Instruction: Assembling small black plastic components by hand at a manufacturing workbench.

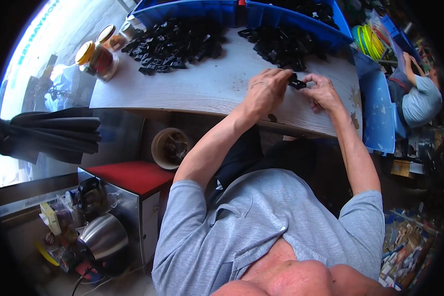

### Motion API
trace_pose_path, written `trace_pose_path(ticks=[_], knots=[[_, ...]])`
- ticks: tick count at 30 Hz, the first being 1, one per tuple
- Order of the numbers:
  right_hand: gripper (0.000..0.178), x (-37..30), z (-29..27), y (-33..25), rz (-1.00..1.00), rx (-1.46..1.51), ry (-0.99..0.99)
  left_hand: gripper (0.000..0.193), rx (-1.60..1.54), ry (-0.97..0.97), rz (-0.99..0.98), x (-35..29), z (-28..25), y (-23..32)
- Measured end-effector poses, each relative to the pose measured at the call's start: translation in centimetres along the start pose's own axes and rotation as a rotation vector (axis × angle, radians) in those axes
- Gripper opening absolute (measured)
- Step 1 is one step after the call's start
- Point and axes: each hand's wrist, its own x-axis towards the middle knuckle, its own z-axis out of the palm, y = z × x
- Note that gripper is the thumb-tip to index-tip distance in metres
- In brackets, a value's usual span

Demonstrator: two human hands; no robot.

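Closest to me is the grey shirt (pixel 281 212). Past it, my left hand (pixel 269 91) has its fingers closed on a small black part (pixel 296 83). My right hand (pixel 323 92) has its thumb and pointing finger at the right end of that part, but I can't tell if they squeeze it. The part is held near the front edge of the pale table (pixel 202 91). Just past my hands is the right pile (pixel 286 47) of black pieces. The left pile (pixel 175 44) lies near a yellow-lidded jar (pixel 101 64). Farther back I see two blue bins (pixel 296 22).
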Motion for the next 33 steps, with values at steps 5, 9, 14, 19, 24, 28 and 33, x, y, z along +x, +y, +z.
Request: trace_pose_path(ticks=[5,9,14,19,24,28,33], knots=[[0.029,-0.1,0.7,0.5,-0.046,0.004,-0.026,0.033,0.034,-0.217,0.141,1.0,0.4,-0.4],[0.028,-0.4,0.6,0.6,-0.066,0.016,-0.017,0.035,0.027,-0.204,0.211,1.0,1.1,-0.2],[0.027,-0.3,0.8,0.9,-0.098,0.017,-0.020,0.036,0.033,-0.233,0.224,1.0,1.4,-0.9],[0.028,-0.5,0.8,0.9,-0.109,-0.015,0.001,0.036,-0.051,-0.247,0.212,0.9,1.8,-1.3],[0.029,-0.5,1.0,0.9,-0.091,0.005,-0.007,0.046,0.102,-0.306,0.207,-0.1,1.7,-0.4],[0.028,-0.5,0.9,0.9,-0.121,-0.017,-0.037,0.051,0.283,-0.303,0.231,-1.3,1.4,-0.1],[0.027,-1.0,0.8,0.9,-0.103,-0.015,-0.011,0.049,0.284,-0.315,0.196,-1.4,1.0,0.6]])
